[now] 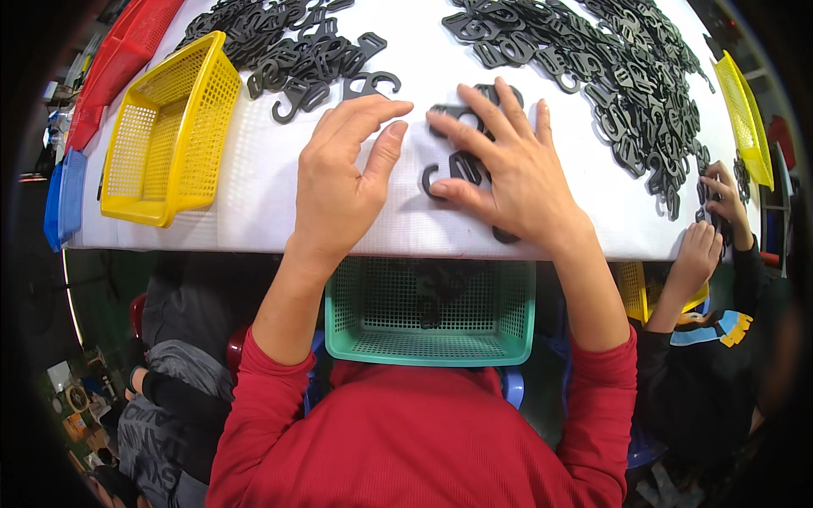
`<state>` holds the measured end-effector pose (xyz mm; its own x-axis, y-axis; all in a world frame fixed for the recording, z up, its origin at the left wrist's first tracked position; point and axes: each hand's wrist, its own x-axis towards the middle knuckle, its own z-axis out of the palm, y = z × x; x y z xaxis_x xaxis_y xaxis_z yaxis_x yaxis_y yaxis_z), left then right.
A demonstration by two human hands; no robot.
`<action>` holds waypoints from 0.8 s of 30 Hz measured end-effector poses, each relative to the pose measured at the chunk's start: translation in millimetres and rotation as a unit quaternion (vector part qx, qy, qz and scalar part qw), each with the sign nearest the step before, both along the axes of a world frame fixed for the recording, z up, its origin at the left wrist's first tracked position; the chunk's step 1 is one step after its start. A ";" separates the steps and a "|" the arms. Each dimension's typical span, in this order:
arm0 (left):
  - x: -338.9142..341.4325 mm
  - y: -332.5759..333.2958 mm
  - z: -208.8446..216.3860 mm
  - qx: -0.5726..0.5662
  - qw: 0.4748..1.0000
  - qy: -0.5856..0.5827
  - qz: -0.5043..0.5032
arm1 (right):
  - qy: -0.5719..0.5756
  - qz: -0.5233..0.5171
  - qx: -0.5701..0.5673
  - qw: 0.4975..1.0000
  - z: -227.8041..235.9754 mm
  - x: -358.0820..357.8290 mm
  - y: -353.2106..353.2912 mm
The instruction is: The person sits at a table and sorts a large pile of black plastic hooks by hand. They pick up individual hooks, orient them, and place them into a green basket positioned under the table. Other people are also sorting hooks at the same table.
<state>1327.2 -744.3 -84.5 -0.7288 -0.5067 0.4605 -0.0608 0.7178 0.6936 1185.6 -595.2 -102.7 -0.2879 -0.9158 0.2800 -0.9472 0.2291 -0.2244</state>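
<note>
My right hand (521, 173) lies spread over several black plastic hooks (466, 167) near the table's front edge; its palm and fingers cover parts of them. To its left, my left hand (343, 173) hovers with fingers stretched toward the right and nothing in its grasp. Just beyond the left fingertips lies another black hook (373, 82), at the edge of a heap of hooks (288, 42). Below the table edge, at my lap, a green mesh basket (428, 351) holds a few black pieces in shadow.
A larger heap of black hooks (618, 76) spreads over the right of the white table (262, 186). At left stands a yellow basket (165, 135), beside red (127, 51) and blue bins (68, 199). A co-worker's hands (711, 220) handle hooks at right, near a yellow basket (745, 118).
</note>
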 end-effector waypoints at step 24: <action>-117.6 -33.4 -23.3 -0.168 0.954 -0.118 -0.219 | -0.219 0.065 -0.122 0.966 23.9 15.9 74.1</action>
<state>1209.5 -777.7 -107.8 -0.9400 0.0176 0.3406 0.1703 0.8894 0.4241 1201.5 -521.1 -78.9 -0.3142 -0.8748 0.3688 -0.7659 0.0040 -0.6429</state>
